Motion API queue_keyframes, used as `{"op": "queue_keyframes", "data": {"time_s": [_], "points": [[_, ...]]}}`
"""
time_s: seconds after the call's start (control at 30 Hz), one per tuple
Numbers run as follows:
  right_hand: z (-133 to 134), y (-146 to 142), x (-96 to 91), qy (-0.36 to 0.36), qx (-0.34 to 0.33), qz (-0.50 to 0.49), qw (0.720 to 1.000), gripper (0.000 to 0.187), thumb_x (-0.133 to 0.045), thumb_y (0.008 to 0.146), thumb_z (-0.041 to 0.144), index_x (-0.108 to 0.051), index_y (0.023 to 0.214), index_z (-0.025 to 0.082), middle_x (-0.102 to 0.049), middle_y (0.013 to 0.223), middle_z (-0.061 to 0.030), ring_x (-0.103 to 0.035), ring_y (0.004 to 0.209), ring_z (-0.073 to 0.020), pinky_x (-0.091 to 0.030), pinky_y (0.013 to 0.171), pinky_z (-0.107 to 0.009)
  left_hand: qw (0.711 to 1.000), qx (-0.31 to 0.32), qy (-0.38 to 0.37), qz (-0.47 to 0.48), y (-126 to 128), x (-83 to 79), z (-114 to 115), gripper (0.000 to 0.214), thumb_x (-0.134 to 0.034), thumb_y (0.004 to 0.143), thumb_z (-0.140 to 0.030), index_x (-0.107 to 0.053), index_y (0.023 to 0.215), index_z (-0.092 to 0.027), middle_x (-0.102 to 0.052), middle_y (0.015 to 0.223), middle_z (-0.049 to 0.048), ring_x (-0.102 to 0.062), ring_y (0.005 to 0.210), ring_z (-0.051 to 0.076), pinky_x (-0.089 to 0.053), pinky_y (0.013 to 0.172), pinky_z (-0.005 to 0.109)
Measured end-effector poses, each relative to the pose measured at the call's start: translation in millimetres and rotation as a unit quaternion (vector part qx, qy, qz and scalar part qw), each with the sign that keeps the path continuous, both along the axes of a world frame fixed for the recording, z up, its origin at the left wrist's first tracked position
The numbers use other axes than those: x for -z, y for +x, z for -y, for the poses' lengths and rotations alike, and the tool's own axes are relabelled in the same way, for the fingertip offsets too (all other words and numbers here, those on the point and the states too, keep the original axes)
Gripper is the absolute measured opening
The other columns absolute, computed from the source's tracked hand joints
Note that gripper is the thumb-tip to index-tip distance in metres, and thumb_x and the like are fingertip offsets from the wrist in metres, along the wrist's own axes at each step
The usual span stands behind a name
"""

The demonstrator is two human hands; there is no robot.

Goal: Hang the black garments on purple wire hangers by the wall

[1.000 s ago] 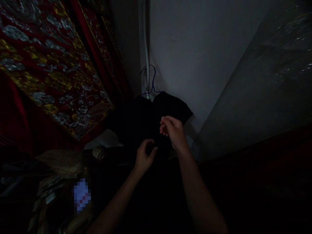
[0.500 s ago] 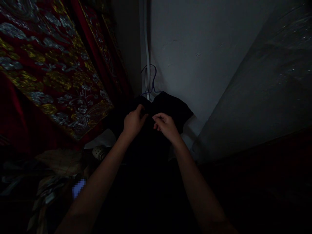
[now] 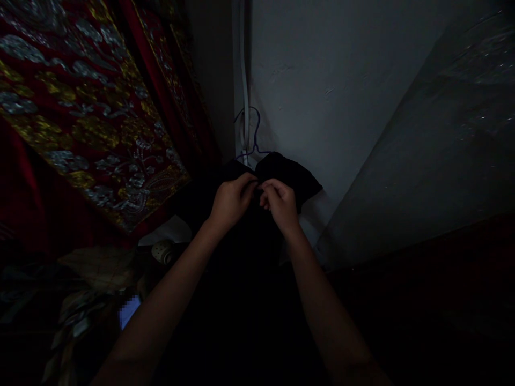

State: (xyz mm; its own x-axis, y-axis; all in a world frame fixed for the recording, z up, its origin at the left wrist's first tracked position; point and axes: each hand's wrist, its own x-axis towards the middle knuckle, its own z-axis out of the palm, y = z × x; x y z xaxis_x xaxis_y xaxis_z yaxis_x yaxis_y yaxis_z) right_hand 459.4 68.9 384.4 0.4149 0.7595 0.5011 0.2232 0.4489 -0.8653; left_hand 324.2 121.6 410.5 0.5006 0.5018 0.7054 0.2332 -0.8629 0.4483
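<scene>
Black garment first: on my feed it hangs mid-view from a purple hanger, just below the hook, against a pale wall. Long axis runs from the hanger down toward the bottom of the view; the lower end is lost in the dark.

Key relation: both hands are at the top of it, on the near side, near the neck opening. The cloth lies behind and below the fingers. Left hand sits left of the opening, right hand right of it, fingertips almost meeting; I can't call either one nearer. On each, thumb and fingers are drawn close; too dark for me to tell whether they pinch fabric or just touch it.

Further out: a white strip runs down the wall to the hanger. Left, a red cloth with gold and silver embroidery. Below that, a pale speckled round item, then a bluish patch beside the left forearm, too blurred to identify.
</scene>
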Motion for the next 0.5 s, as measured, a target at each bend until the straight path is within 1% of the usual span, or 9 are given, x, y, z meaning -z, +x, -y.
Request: {"op": "queue_keyframes", "data": {"time_s": [0.1,0.17,0.23,0.33,0.4,0.43,0.5], "points": [[5.6,-2.4,-6.4,0.005,-0.004,-0.004,1.0,0.031,-0.057,0.089,0.047,-0.06,0.076,0.02,-0.053,0.05,0.0049,-0.046,0.044,-0.009,-0.035,0.044,-0.021,1.0,-0.002,0.013,0.0,-1.9,-3.9,3.2,0.017,-0.053,0.097,-0.02,-0.068,0.103,-0.02,-0.073,0.083,0.0023,-0.067,0.068,0.014,-0.043,0.064,0.023],[8.5,-3.1,-10.5,0.012,-0.005,0.002,1.0,0.034,-0.057,0.09,0.049,-0.059,0.073,0.02,-0.052,0.05,0.0047,-0.046,0.044,-0.0089,-0.035,0.044,-0.022,1.0,-0.013,0.024,-0.003,-2.8,-6.0,4.8,0.014,-0.056,0.096,-0.024,-0.069,0.099,-0.02,-0.072,0.078,0.0016,-0.064,0.063,0.013,-0.04,0.06,0.023],[10.0,-2.7,-13.8,0.02,-0.003,0.013,1.0,0.032,-0.056,0.091,0.046,-0.058,0.073,0.02,-0.052,0.05,0.0046,-0.046,0.045,-0.0093,-0.035,0.045,-0.022,0.999,-0.021,0.035,-0.002,-2.5,-6.5,6.3,0.013,-0.058,0.096,-0.026,-0.069,0.096,-0.02,-0.069,0.072,0.0006,-0.061,0.058,0.013,-0.037,0.056,0.023],[7.5,-1.6,-14.1,0.035,0.015,0.036,0.999,0.028,-0.055,0.09,0.04,-0.057,0.07,0.02,-0.05,0.05,0.0048,-0.045,0.046,-0.0095,-0.034,0.047,-0.023,0.998,-0.026,0.054,0.018,1.6,-4.0,9.4,0.013,-0.057,0.096,-0.025,-0.067,0.091,-0.019,-0.067,0.07,0.0004,-0.06,0.059,0.013,-0.037,0.056,0.024],[1.9,-1.8,-7.4,0.036,0.029,0.048,0.998,0.029,-0.054,0.088,0.039,-0.054,0.066,0.021,-0.048,0.051,0.0047,-0.043,0.047,-0.0096,-0.034,0.049,-0.023,0.996,-0.035,0.067,0.043,5.4,-3.4,12.3,0.014,-0.056,0.096,-0.024,-0.066,0.089,-0.019,-0.067,0.071,0.0007,-0.061,0.062,0.014,-0.039,0.059,0.024],[-1.6,-2.4,-1.2,0.031,0.036,0.052,0.998,0.028,-0.055,0.087,0.039,-0.053,0.065,0.021,-0.048,0.052,0.0043,-0.043,0.049,-0.01,-0.033,0.049,-0.024,0.994,-0.044,0.074,0.061,6.6,-4.8,13.6,0.014,-0.055,0.097,-0.025,-0.065,0.088,-0.019,-0.066,0.071,0.0008,-0.062,0.065,0.014,-0.041,0.062,0.024],[-8.0,-4.6,16.9,0.003,0.048,0.059,0.997,0.026,-0.055,0.083,0.038,-0.054,0.064,0.02,-0.049,0.054,0.0032,-0.044,0.052,-0.0112,-0.032,0.05,-0.025,0.986,-0.076,0.089,0.117,5.0,-12.0,14.0,0.015,-0.055,0.097,-0.025,-0.064,0.087,-0.019,-0.065,0.074,0.0007,-0.062,0.07,0.015,-0.043,0.067,0.025]]}}
